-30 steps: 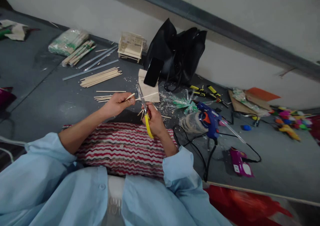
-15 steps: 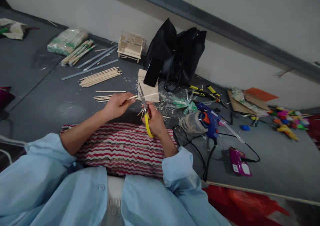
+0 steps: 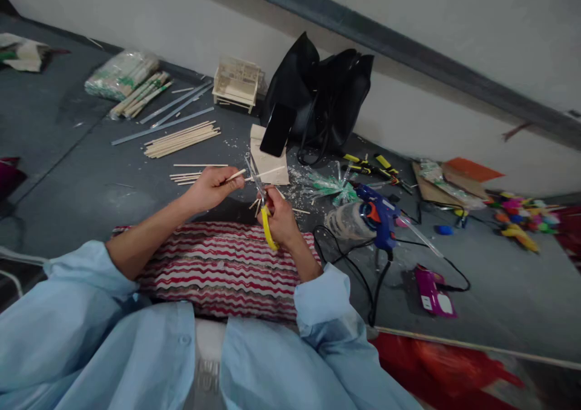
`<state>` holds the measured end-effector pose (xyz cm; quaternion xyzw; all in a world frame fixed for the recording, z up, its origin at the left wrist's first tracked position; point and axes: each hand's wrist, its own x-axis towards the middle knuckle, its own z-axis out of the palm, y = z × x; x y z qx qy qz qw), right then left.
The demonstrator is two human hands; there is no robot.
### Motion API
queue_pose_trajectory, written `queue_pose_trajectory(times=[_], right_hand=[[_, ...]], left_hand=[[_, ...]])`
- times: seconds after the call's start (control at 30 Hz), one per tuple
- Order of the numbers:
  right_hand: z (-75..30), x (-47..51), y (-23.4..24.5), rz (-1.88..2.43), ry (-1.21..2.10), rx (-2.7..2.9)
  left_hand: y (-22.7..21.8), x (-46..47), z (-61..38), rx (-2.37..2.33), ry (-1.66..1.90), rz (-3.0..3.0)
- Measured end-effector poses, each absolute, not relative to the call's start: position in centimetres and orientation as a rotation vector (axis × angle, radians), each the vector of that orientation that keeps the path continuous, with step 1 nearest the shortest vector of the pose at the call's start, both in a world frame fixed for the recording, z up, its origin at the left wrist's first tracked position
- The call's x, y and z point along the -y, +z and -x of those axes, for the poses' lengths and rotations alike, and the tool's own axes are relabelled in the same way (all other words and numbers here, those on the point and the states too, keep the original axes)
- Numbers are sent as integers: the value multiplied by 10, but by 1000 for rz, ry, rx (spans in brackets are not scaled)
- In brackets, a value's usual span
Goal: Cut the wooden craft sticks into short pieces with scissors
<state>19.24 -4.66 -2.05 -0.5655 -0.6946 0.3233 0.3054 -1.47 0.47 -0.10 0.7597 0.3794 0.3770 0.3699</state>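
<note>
Left hand (image 3: 209, 187): closed in a pinch on a thin wooden stick (image 3: 236, 174), thumb and forefinger near one end, which leaves the rest of it free and level

Right hand (image 3: 278, 211): wrapped around the yellow handles of the scissors (image 3: 261, 195), fingers closed through them, blades pointing up and away from me

Stick: in the air between my two hands, its free end lying across the scissor blades; the blades look slightly parted around it, though they are too thin to be sure

Why held so: I grip far from the blades, so my fingers stay away from the edges and the stick stays steady

Height: both hands are raised just beyond the striped cloth (image 3: 218, 265) over my lap, above the grey floor (image 3: 82, 186)

Short pieces (image 3: 190, 177): lying on the floor just past my left hand, close by

Long sticks (image 3: 181, 139): laid side by side in a loose bundle farther out

Glue gun (image 3: 379, 216): blue, propped on its stand to my right, cord trailing back toward me

Phone (image 3: 276, 129): leaning upright against the black bag (image 3: 318, 95), screen facing me

Stick model (image 3: 236, 83): set back by the wall, well apart from my hands
</note>
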Motion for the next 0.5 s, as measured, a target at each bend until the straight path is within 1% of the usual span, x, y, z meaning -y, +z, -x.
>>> queue_pose_trajectory(times=[0.5], right_hand=[[-194,44,-18,1601,727,1919]], left_hand=[[-6,-4,12,-1016,1025,-1998]])
